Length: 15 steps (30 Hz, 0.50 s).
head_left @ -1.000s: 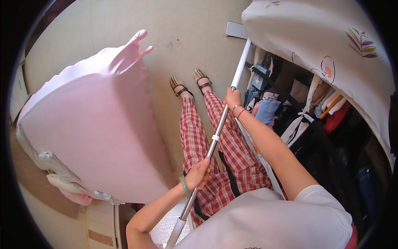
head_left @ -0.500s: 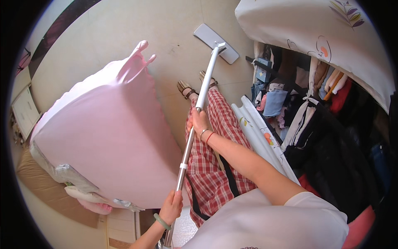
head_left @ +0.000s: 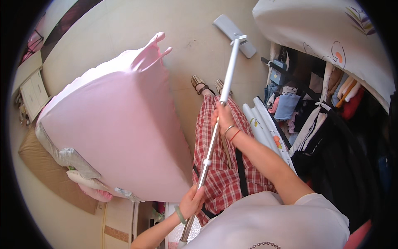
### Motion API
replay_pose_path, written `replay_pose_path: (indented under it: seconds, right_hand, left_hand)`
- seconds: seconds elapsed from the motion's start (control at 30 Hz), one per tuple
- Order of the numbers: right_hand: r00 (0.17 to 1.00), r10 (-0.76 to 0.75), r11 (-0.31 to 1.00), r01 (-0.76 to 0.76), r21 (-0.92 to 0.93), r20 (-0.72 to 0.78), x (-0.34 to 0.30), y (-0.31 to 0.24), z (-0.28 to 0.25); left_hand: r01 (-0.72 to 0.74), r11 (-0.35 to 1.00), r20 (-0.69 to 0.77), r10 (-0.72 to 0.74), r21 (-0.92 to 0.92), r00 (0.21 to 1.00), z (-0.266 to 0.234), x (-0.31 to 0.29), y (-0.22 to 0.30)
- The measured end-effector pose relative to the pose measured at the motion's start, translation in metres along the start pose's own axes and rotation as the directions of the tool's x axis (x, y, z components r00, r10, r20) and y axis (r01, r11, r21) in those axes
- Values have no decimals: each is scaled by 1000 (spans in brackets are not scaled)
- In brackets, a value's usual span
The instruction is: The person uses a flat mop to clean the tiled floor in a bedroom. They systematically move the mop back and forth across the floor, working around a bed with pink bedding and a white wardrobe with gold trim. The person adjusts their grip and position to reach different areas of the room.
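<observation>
Your left hand (head_left: 191,202) grips the mop pole (head_left: 215,128) low | your right hand (head_left: 224,118) clasps it mid-shaft | mop head (head_left: 234,30) flat on floor (head_left: 124,25), beside pink mattress (head_left: 120,124)

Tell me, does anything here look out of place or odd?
Yes: a big pink mattress is tilted up on its edge, off the bedding bunched beneath it. Both hands, left and right, grip a mop whose flat head reaches the bare floor. Nothing looks spilled or broken.
</observation>
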State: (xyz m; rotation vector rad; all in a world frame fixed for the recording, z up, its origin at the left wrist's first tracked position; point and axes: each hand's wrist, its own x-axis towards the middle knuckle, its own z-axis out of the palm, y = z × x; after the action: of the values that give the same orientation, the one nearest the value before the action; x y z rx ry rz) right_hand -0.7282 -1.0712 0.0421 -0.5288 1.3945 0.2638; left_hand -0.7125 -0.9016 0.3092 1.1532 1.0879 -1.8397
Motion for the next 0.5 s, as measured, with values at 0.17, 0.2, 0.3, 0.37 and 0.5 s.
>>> replay_pose_path:
  seconds: [0.17, 0.2, 0.3, 0.37, 0.5]
  right_hand:
    - [995, 89, 981, -96, 171, 48, 38, -72, -15]
    - [994, 92, 978, -100, 183, 52, 42, -70, -7]
    - [997, 77, 974, -80, 211, 20, 41, -48, 18]
    - [990, 135, 977, -141, 160, 48, 17, -28, 46]
    - [969, 219, 974, -224, 31, 109, -21, 8, 87]
  left_hand:
    - [197, 916, 372, -57, -351, 927, 18, 33, 67]
    - [263, 873, 464, -48, -410, 884, 12, 33, 67]
    - [106, 931, 260, -12, -350, 966, -6, 5, 70]
    - [80, 933, 170, -21, -351, 985, -15, -16, 53]
    - [11, 904, 43, 8, -427, 999, -15, -43, 6]
